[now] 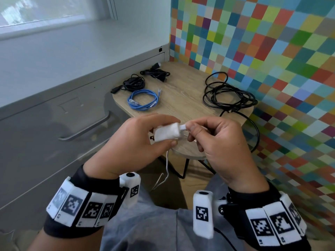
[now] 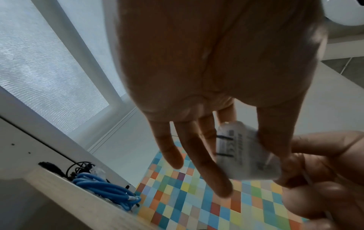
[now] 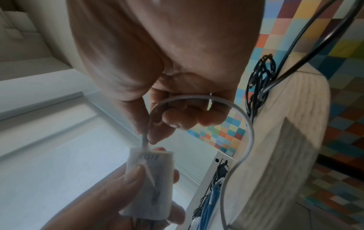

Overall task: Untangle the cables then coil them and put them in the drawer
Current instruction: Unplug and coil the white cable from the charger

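Left of the small wooden table (image 1: pixel 183 91) stood the grey cabinet, its drawer (image 1: pixel 54 127) closed. On the table's left side lay two black bundles (image 1: pixel 134 83) and a coiled blue cable (image 1: pixel 142 99); a loose black cable (image 1: pixel 228 95) sprawled on its right. Over the near edge the left hand (image 1: pixel 134 144) gripped a white charger (image 1: pixel 167 132), while the right hand (image 1: pixel 215 140) pinched its white cord (image 3: pixel 247 132) at the plug end. The coiling seemed about to begin; next, wind that dangling cord into neat loops

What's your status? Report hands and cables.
Left hand grips white adapter. Right hand pinches its white cable at the plug. Blue cable coiled on table; drawer closed.
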{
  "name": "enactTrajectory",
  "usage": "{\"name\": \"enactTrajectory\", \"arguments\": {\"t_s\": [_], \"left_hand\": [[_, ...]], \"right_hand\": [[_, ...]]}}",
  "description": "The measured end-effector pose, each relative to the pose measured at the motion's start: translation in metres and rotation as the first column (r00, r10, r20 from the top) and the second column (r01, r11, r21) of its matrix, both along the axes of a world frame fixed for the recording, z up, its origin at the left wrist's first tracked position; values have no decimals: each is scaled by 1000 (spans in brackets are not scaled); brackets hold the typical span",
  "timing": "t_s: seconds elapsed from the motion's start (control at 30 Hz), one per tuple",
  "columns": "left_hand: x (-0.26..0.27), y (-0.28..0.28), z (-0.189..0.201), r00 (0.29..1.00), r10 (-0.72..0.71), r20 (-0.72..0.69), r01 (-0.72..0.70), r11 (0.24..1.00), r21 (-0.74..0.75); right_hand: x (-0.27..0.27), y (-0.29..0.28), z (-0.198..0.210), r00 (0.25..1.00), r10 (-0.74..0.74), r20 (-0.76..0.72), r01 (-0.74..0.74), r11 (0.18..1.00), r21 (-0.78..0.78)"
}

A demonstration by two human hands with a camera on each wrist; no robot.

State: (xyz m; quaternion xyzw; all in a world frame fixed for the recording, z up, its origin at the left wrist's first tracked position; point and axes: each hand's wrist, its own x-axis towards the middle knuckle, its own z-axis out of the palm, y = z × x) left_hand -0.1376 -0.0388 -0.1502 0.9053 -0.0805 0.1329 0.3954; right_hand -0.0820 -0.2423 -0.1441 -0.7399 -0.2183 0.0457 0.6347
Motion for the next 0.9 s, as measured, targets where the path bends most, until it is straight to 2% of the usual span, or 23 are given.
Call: {"name": "enactTrajectory", "arguments": {"t_s": [0.13, 0.23, 0.37, 0.57, 0.7, 0.9], "left_hand": [[-1, 6, -3, 985, -120, -127, 80, 955, -284], [-2, 8, -4, 953, -240, -183, 99, 820, -564], [-1, 5, -8, 920, -335, -202, 60, 630, -774], [-1, -10, -5, 867, -453, -209, 47, 491, -870], [-1, -18, -5, 863, -487, -136, 69, 381, -922], [0, -26, -9, 882, -466, -68, 94, 315, -945]], "right_hand": [[-3, 3, 4, 998, 25, 54, -25, 1000, -6], [-2, 0, 3, 997, 24, 75, -27, 999, 32], [1, -4, 2, 994, 6, 110, -15, 997, 81], [-2, -2, 3, 998, 34, 54, -42, 987, 156], [-4, -3, 6, 997, 61, 55, -71, 976, 206], [-6, -4, 8, 986, 112, 126, -135, 973, 188]]}}
